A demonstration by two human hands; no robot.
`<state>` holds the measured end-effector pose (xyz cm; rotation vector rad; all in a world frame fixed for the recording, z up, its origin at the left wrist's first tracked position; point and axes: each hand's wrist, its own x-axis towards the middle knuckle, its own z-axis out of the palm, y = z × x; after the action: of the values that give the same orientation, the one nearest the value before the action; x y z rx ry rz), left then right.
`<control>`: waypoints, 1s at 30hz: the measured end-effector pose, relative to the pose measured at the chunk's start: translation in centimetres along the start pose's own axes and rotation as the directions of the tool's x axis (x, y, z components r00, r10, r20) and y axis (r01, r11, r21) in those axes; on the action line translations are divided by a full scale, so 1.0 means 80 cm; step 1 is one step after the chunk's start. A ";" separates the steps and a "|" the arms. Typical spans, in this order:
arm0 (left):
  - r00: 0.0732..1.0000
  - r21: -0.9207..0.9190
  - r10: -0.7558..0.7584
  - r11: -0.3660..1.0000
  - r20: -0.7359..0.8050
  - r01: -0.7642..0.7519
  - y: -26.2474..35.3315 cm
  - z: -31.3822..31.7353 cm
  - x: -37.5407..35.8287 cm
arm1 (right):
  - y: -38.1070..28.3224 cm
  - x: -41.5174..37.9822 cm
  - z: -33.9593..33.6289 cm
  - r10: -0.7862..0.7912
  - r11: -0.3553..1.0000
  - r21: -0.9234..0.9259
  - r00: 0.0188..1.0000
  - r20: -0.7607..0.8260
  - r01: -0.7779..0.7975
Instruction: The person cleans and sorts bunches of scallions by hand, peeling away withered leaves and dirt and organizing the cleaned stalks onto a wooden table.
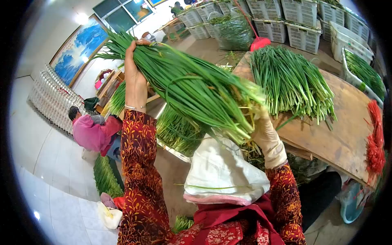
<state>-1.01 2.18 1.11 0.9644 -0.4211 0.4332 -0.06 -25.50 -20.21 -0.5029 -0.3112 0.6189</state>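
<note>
A large bunch of garlic chives (192,81) stretches between my hands, held up above my lap. My left hand (136,67), bare with a bracelet at the wrist, is closed around the leafy end. At the pale stem end, my right hand (267,136) in a cream glove grips the bunch; its fingers are blurred and partly hidden among the stems. Below them, a white cloth (224,169) covers my lap, with one loose blade lying across it. To the right, a pile of chives (290,83) rests on a wooden board (335,134).
Red ties (375,141) hang at the board's right edge. Under my arms stands a crate of chives (175,128). White plastic crates (302,36) are stacked at the back beside a filled plastic bag (232,32). A person in pink (96,132) sits at left.
</note>
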 end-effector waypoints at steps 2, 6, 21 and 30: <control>1.000 0.048 0.023 0.999 0.018 -0.024 -0.005 0.000 -0.002 | -0.013 0.006 -0.001 -0.029 0.989 -0.139 0.994 0.107 0.044; 0.996 0.166 0.045 0.985 0.073 -0.057 -0.014 0.019 -0.019 | -0.039 0.017 0.005 -0.093 0.995 0.027 0.994 0.051 0.092; 0.998 0.039 -0.004 0.999 0.064 0.002 0.023 -0.027 -0.009 | 0.032 -0.057 -0.138 0.187 0.094 -0.889 0.885 -0.426 -0.447; 0.997 0.127 -0.032 0.992 0.077 0.022 0.003 0.027 -0.019 | -0.017 -0.027 0.047 -0.041 0.709 -0.698 0.994 0.102 0.101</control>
<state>-2.69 0.18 1.58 1.1111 -0.4555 0.4023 -2.70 -26.49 -16.65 -1.2068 -0.6517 0.4243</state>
